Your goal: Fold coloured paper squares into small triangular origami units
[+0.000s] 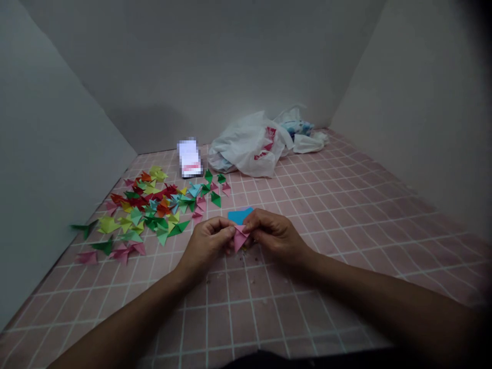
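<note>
A small pink folded paper (241, 239), triangular with its point downward, is pinched between both hands. My left hand (209, 241) grips its left edge between thumb and fingers. On the other side, my right hand (274, 233) pinches the upper right corner. Just behind the hands lies a piece of blue paper (239, 216), partly covered by the fingers. A bit of yellow shows below the right fingertips, too small to name. To the left spreads a pile of folded paper pieces (156, 223) in green, pink, red, yellow, orange and light blue.
A lit phone (189, 158), its screen blurred, stands near the back wall. Beside it lies a crumpled white plastic bag (249, 143) with red print, then a blue and white packet (302, 128). Walls enclose the pink checked surface (346, 215) on three sides.
</note>
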Tool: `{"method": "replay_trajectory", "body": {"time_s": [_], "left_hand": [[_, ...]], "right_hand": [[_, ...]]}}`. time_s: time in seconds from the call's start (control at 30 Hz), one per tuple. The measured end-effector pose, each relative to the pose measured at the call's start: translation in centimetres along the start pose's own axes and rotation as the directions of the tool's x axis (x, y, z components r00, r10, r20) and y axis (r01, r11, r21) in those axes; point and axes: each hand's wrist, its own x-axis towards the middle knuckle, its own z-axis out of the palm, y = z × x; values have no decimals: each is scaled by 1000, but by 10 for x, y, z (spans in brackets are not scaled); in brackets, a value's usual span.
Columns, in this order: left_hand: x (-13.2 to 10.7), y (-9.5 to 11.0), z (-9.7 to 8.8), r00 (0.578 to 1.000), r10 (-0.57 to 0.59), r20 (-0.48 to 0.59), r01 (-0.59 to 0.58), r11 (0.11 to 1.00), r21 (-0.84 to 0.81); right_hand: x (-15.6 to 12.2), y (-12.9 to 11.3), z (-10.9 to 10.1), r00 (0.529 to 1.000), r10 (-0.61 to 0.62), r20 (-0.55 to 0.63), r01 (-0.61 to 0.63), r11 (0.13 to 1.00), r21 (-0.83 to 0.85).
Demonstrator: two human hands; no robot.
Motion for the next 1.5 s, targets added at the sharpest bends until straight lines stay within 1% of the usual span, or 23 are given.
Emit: {"method": "replay_trajectory", "body": {"time_s": [0.07, 0.13, 0.23, 0.33, 0.4, 0.5, 0.6, 0.73, 0.83, 0.97, 1.03, 1.1, 1.17, 1.23, 1.33, 1.4, 1.5], "left_hand": [[-1, 0, 1, 1000, -5, -12, 5, 1000, -12], [-2, 0, 1, 1000, -13, -20, 12, 999, -39], [-2, -2, 2, 999, -44, -10, 42, 993, -109], [-1, -4, 2, 998, -67, 5, 67, 984, -163], [-2, -4, 1, 998, -60, 0, 60, 990, -129], [-3, -3, 1, 1000, -22, -19, 22, 1000, -4], [-3, -1, 2, 1000, -8, -8, 8, 1000, 30], [-2, 1, 3, 1000, -22, 16, 22, 999, -35], [-2, 1, 3, 999, -44, 4, 44, 997, -64], [-1, 0, 1, 1000, -27, 4, 27, 1000, -7], [0, -1, 1, 1000, -6, 7, 6, 1000, 3], [0, -1, 0, 1000, 20, -1, -20, 1000, 11], [0, -1, -1, 998, 49, -27, -48, 998, 37], [0, -1, -2, 994, 76, -78, -70, 995, 74], [-1, -1, -3, 982, 118, -145, -99, 986, 134], [-2, -3, -3, 976, 150, -158, -121, 976, 179], [-4, -4, 0, 973, 179, -146, -137, 957, 255]], "right_hand": [[1, 0, -1, 1000, -16, 13, 16, 1000, -21], [1, -1, -2, 998, -56, 28, 58, 995, -86], [2, -2, -4, 992, -120, 44, 125, 977, -171], [3, -1, -4, 987, -154, 53, 161, 965, -207], [4, -1, -5, 983, -171, 64, 181, 954, -240], [4, 0, -5, 981, -177, 78, 191, 946, -263], [4, 2, -4, 989, -129, 67, 141, 967, -210], [3, 5, -3, 998, -60, 36, 65, 985, -159], [2, 6, -2, 998, -47, 40, 52, 988, -144], [2, 5, 0, 998, -38, 45, 43, 993, -108], [2, 5, 1, 999, -2, 43, 5, 999, -51], [3, 6, 1, 997, 62, 45, -64, 997, 39], [4, 5, 1, 988, 151, 42, -155, 979, 131], [5, 4, 0, 969, 246, 40, -248, 945, 214], [7, 2, -1, 940, 340, 31, -333, 894, 301], [7, 1, -1, 930, 364, 55, -363, 881, 305], [7, 1, 1, 910, 392, 137, -414, 873, 256]]}}
